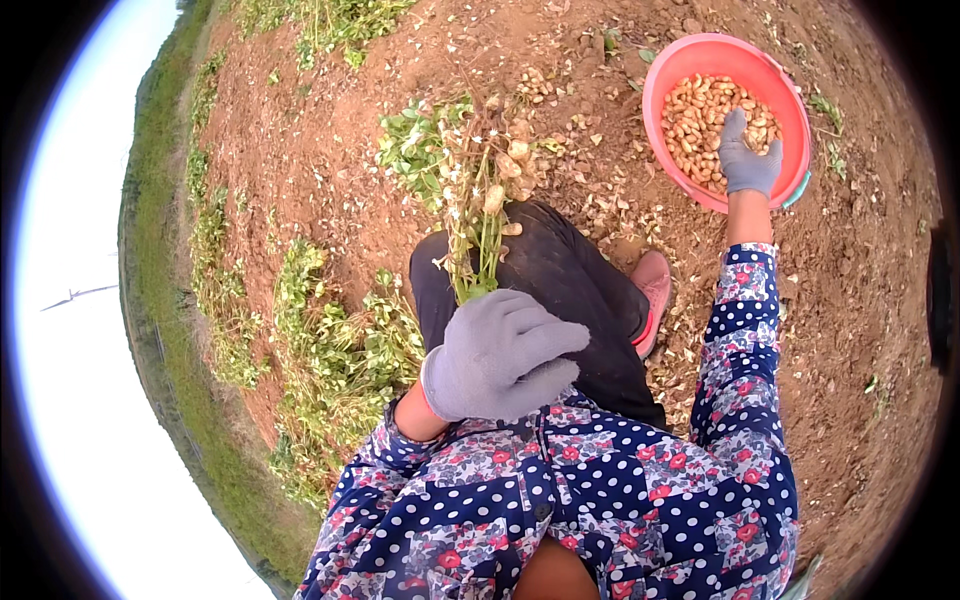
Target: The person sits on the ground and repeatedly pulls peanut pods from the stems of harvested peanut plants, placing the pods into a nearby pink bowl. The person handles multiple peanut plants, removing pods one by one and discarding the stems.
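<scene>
My left hand [507, 358], in a grey glove, is closed round the green stems of a peanut plant [484, 252] above my dark trousers. The plant's roots point away from me, with several pale peanut pods [494, 200] hanging on them. To the far right stands a pink bucket [655, 100] partly filled with loose peanuts [690, 122]. My right hand [750, 165], gloved in grey too, reaches over the bucket's near side, just at the peanuts. Its fingers are spread apart, and I see nothing held in them; the palm side is hidden.
Pulled peanut plants [335, 350] lie in a row on my left, and more leafy plants [345, 25] lie farther ahead. A small heap of pods [535, 85] rests on the brown soil. My pink shoe [652, 300] is planted between my knee and the bucket.
</scene>
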Demonstrator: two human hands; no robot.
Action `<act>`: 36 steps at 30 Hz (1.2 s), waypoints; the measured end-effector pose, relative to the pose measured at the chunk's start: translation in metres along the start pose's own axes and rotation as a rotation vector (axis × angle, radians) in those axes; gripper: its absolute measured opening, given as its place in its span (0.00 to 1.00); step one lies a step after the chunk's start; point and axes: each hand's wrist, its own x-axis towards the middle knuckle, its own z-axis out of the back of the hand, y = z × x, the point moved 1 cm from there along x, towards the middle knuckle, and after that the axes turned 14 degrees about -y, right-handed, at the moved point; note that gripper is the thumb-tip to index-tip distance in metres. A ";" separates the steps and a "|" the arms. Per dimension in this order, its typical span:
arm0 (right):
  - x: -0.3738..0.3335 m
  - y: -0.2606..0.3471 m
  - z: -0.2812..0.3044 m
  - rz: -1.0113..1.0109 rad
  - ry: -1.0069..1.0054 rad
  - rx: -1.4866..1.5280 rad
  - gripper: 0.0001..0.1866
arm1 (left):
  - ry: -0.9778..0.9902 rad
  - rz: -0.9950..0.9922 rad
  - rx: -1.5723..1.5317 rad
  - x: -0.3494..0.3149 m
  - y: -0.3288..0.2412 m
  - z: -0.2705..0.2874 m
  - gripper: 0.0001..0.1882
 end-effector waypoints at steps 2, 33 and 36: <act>-0.007 -0.001 -0.004 -0.007 0.067 -0.078 0.28 | 0.069 0.092 0.219 -0.006 0.029 -0.011 0.08; -0.238 -0.176 -0.014 -0.472 0.928 -0.986 0.20 | 0.051 0.357 -0.004 -0.016 0.100 -0.001 0.05; -0.230 -0.169 -0.011 -0.757 0.812 -0.477 0.24 | -0.021 0.526 -0.140 -0.019 0.108 0.011 0.07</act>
